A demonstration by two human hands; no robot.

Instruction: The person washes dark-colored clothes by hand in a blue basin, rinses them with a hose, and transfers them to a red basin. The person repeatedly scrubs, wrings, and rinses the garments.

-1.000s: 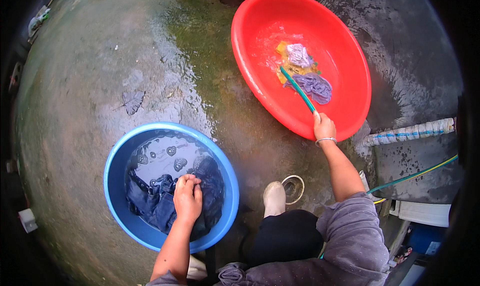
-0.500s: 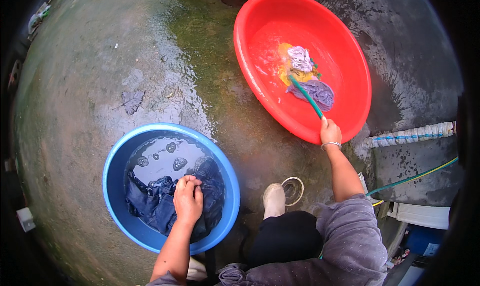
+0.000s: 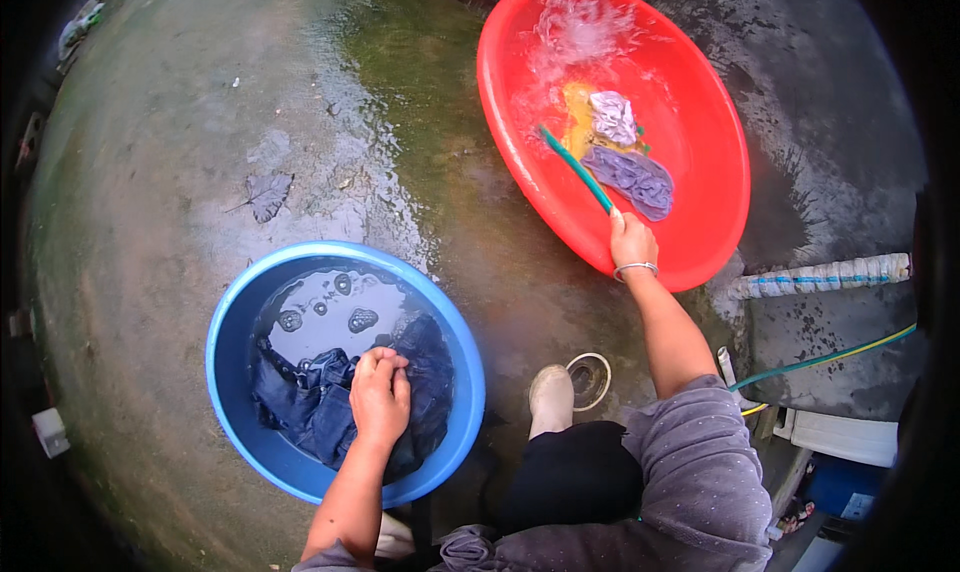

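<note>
My right hand (image 3: 633, 242) is closed around a green hose (image 3: 577, 172) over the near left rim of a red basin (image 3: 715, 202). Water splashes (image 3: 585, 32) against the basin's far wall. In the basin lie a purple cloth (image 3: 636, 180), a pale lilac cloth (image 3: 613, 117) and a yellow cloth (image 3: 578, 112), partly covered. My left hand (image 3: 378, 397) is above a blue basin (image 3: 222, 372), its fingers curled together. Beneath it, dark blue clothing (image 3: 300, 397) soaks in water with a few foam patches. What those fingers hold, if anything, is hidden.
The wet concrete floor (image 3: 150, 272) has a mossy strip and a fallen leaf (image 3: 265, 198). By my light boot (image 3: 551, 400) is a round drain-like ring (image 3: 589, 381). At right are a wrapped white pipe (image 3: 825, 277) and a green-and-yellow line (image 3: 830, 354).
My right hand and the hose have swung left. The water jet now hits the red basin's far wall instead of the cloths. My left hand has hardly moved.
</note>
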